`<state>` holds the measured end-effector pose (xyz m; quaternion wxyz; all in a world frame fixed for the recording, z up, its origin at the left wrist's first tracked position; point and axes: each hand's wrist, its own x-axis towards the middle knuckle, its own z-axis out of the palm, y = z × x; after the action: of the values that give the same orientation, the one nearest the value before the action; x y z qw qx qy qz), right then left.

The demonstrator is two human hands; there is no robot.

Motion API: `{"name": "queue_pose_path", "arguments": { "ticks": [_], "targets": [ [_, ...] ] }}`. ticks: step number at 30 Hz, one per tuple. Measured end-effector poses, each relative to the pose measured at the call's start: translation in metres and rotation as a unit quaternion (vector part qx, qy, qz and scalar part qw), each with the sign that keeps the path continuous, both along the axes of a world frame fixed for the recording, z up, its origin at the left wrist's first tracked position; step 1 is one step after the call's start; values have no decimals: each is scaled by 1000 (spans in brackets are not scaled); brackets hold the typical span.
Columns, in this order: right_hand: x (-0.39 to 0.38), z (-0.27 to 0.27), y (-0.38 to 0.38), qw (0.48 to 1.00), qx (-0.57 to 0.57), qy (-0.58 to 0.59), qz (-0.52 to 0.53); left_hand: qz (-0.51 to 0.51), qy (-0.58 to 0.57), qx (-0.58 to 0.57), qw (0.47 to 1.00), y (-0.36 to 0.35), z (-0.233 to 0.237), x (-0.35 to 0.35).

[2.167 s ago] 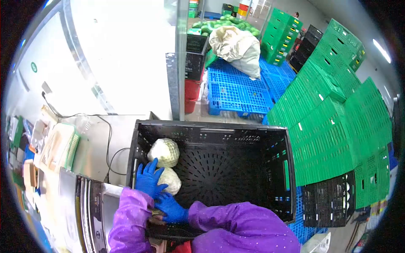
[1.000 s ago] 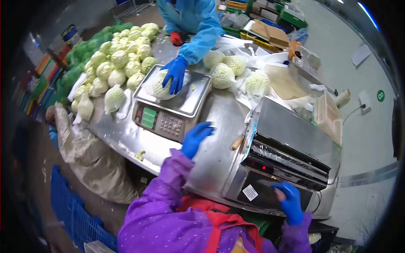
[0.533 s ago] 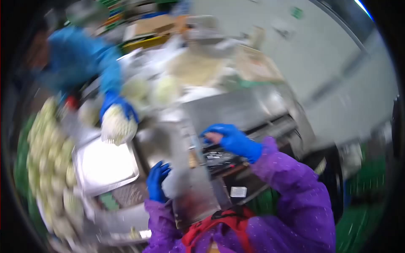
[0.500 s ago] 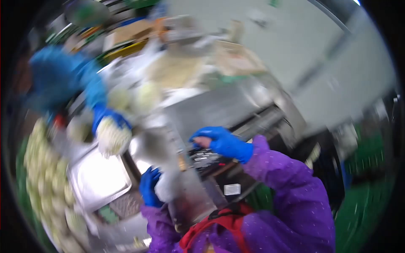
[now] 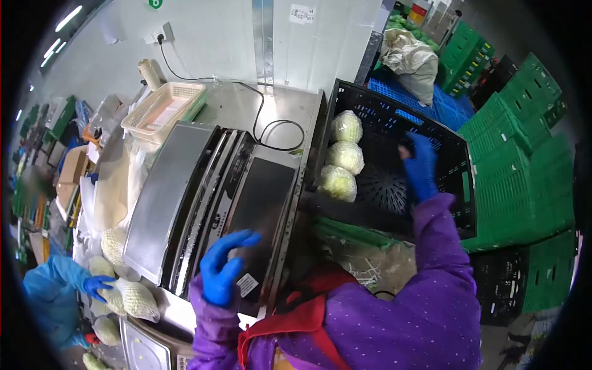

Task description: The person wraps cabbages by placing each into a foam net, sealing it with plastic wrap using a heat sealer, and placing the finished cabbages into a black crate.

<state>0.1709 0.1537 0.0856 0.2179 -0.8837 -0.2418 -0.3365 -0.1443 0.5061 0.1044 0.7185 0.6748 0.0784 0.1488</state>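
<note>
My left hand (image 5: 222,265), in a blue glove, hovers above the black flat panel (image 5: 262,216) of a wrapping machine, its fingers curved and apart with nothing between them. My right hand (image 5: 420,163), gloved in blue with a bare thumb tip showing, is over the right part of a black plastic crate (image 5: 382,203). Its fingers are extended, and I see nothing in them. Along the crate's left side sit several wrapped pale cabbages (image 5: 344,157) in a row, apart from my hand.
A co-worker in blue sleeves (image 5: 55,296) touches net-covered cabbages (image 5: 139,300) at the lower left, near a metal-topped scale (image 5: 145,348). Beige baskets (image 5: 163,111) and a black cable (image 5: 262,105) lie behind the machine. Green crates (image 5: 502,182) stack at the right.
The view has swung right from the work table to the black crate. My right hand has moved from the machine to over the crate; my left hand is now above the machine's panel.
</note>
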Motion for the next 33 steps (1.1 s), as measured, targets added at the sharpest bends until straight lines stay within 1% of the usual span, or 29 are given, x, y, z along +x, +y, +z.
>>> {"name": "queue_pose_path", "arguments": {
  "ticks": [1, 2, 3, 4, 5, 6, 7, 8, 9, 10, 13, 14, 15, 16, 17, 19, 21, 22, 23, 24, 25, 27, 29, 32, 33],
  "targets": [
    [15, 4, -41, 996, -51, -33, -66, -47, -3, 7, 999, -11, 11, 25],
    [29, 6, -85, 990, -75, -35, -111, -114, -27, 42, 992, -19, 27, 56],
    [50, 1, -136, 983, -99, -42, -147, -155, -54, 46, 985, -27, 28, 85],
    [48, 12, -170, 970, -73, 63, -221, -202, -66, 37, 976, -40, 37, 117],
    [54, 9, -208, 931, -113, 127, -323, -248, -40, 36, 967, -58, 50, 148],
    [86, -44, -301, 932, -118, 67, -337, -312, 12, 61, 948, -77, 66, 182],
    [101, -73, -362, 924, -67, 154, -344, -365, 33, 89, 926, -101, 77, 217],
    [106, -96, -395, 905, -16, 239, -352, -421, -10, 82, 903, -126, 72, 251],
    [106, -103, -407, 863, 32, 365, -349, -425, -104, 233, 868, -148, 62, 283],
    [106, -106, -419, 804, 75, 482, -341, -450, -85, 310, 833, -163, 66, 302],
    [107, -134, -445, 888, 90, 381, -240, -382, -126, 389, 829, -143, 61, 327],
    [106, -138, -448, 916, 39, 309, -253, -293, -110, 365, 877, -126, 61, 319],
    [99, -131, -433, 937, -9, 232, -263, -200, -95, 339, 914, -105, 59, 304],
    [96, -122, -414, 949, -56, 151, -271, -102, -68, 290, 949, -86, 50, 283],
    [96, -104, -388, 967, -44, 149, -202, -3, -41, 235, 971, -70, 34, 258],
    [92, -61, -318, 988, -23, 137, -65, 161, -53, 109, 979, -55, -19, 214],
    [92, -26, -207, 981, -11, 187, 50, 262, -25, 41, 964, -63, -96, 182],
    [98, -12, -158, 967, -81, 187, 151, 294, -13, 16, 955, -76, -126, 175],
    [98, 0, -104, 945, -78, 193, 253, 314, -5, 1, 949, -91, -144, 173],
    [100, 11, -52, 920, -108, 191, 324, 331, -2, -10, 944, -105, -157, 175],
    [102, 18, -4, 900, -147, 155, 381, 343, -4, -14, 939, -116, -163, 178],
    [112, 11, 78, 847, -167, 119, 490, 358, -17, -10, 934, -125, -166, 188],
    [115, -16, 144, 846, -139, 39, 514, 364, -31, -2, 931, -125, -164, 197],
    [107, -46, 174, 835, -312, 153, 427, 351, -53, 11, 935, -123, -157, 207],
    [105, -69, 171, 859, -104, 43, 499, 342, -59, 13, 938, -121, -154, 209]
  ]
}}
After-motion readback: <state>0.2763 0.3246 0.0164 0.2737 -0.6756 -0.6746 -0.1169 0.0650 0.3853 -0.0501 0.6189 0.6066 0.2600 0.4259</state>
